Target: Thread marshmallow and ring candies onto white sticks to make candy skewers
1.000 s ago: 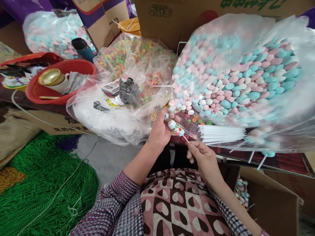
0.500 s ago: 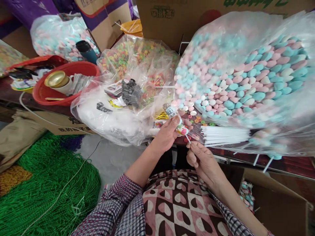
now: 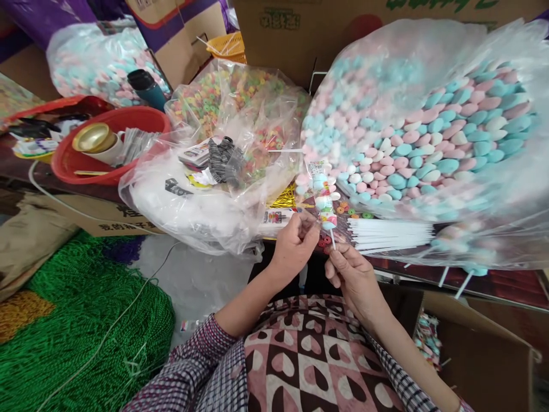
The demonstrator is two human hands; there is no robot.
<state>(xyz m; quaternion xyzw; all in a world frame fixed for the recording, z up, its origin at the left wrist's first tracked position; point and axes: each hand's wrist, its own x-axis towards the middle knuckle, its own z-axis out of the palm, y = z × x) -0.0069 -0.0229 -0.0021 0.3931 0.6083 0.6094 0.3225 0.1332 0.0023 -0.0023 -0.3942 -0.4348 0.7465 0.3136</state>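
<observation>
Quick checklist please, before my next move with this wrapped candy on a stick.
1. Stick held: ok. The right hand pinches the white stick below the wrapped candy.
2. Candy pointing up: ok. It extends away from the right hand, tilted slightly left.
3. Left hand gripping the wrapper: cannot tell. Its fingertips are beside the candy's lower end, but contact is unclear.
4. Wrapper's lower end secured: cannot tell. Too small to see beside the fingers.
5. Gold strips near: ok. They lie just beyond the left hand and look within reach.
6. Spare white sticks gathered: ok. They lie in a bunch, right of the candy.
</observation>
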